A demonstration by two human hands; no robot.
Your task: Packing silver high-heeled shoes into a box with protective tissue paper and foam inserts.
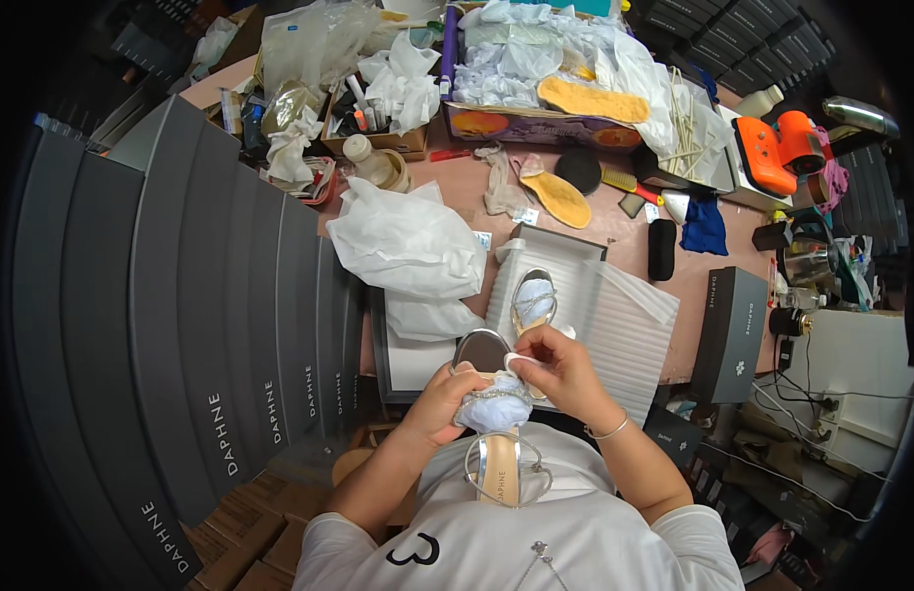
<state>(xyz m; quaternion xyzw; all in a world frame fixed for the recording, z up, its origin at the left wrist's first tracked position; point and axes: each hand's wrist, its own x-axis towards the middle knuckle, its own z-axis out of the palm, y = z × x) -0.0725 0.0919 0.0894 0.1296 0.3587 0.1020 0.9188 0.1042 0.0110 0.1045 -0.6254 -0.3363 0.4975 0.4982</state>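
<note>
Sandal (482, 350) is held up off the tabletop just in front of the wearer's shirt (408, 492), toe pointing away, heel end twd the body. L hand (439, 404) is curled round its L side by the strap, thumb on top. R hand (563, 372) has thumb & index nearly closed on a small white scrap (520, 363) at the toe's R edge; can't tell from my end if it's cloth or tissue.

Looks like fine fingertip work on that rim, so I'd keep L as the steady clamp, R pressure light, strokes short along the curve. I'd stay off the sparkly strap & wadded paper (496, 406), mid-shoe; both could snag, IMO.

Room: just past the toe sits the other sandal (533, 294), in the open box (565, 241); mind that rim. Foam sheet (624, 340) spreads R, white tissue (408, 236) crowds fwd-L, box stack (181, 295) walls off the far L. Best gap's prob. R, above the foam, short of the upright box (730, 335).
</note>
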